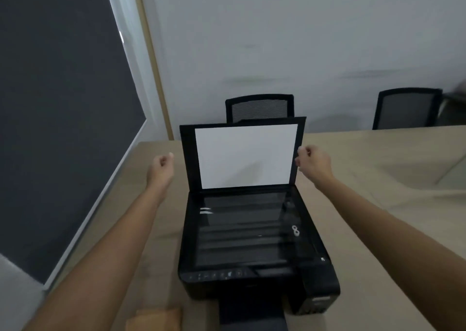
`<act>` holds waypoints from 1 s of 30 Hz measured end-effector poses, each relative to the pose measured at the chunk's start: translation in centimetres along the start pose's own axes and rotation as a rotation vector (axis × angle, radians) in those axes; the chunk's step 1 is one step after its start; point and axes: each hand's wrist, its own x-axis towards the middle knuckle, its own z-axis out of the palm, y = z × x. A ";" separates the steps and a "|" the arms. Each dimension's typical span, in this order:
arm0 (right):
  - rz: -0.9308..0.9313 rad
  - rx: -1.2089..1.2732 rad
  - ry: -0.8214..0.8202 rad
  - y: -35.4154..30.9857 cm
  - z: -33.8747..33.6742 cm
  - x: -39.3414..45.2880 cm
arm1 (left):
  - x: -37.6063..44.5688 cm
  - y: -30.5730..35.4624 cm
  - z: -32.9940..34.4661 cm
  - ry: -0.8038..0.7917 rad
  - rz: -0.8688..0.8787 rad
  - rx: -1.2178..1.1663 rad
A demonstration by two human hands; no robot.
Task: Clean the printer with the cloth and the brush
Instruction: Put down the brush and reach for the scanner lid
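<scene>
A black printer (254,277) stands on the table in front of me. Its scanner lid (186,159) is raised upright, showing the white inner pad and the dark glass (242,232) below. My right hand (314,163) is at the lid's right edge, with curled fingertips pinching that edge. A little left of the lid, and apart from it, my left hand (162,165) hovers with curled fingers and holds nothing. A tan folded cloth (155,319) lies at the bottom edge, left of the printer's front tray. No brush is in view.
The light wooden table (378,229) stretches to the right and back. Two black mesh chairs (259,107) (407,108) stand behind it against a grey wall. A dark framed board (50,129) fills the left side.
</scene>
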 end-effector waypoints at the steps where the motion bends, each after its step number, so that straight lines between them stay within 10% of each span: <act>1: 0.022 0.016 0.017 -0.4 -0.5 2.0 | 1.1 1.6 1.1 -0.013 -0.050 -0.034; 8: 0.062 0.153 -0.186 -3.0 -1.4 9.0 | 3.9 7.1 4.8 -0.235 -0.215 -0.235; 12: 0.090 0.179 -0.045 -2.3 -1.3 8.6 | 3.1 7.1 4.1 -0.080 -0.201 -0.202; 30: 0.129 0.129 -0.094 14.5 -4.6 -12.3 | -13.1 -10.3 -3.5 -0.096 -0.285 -0.120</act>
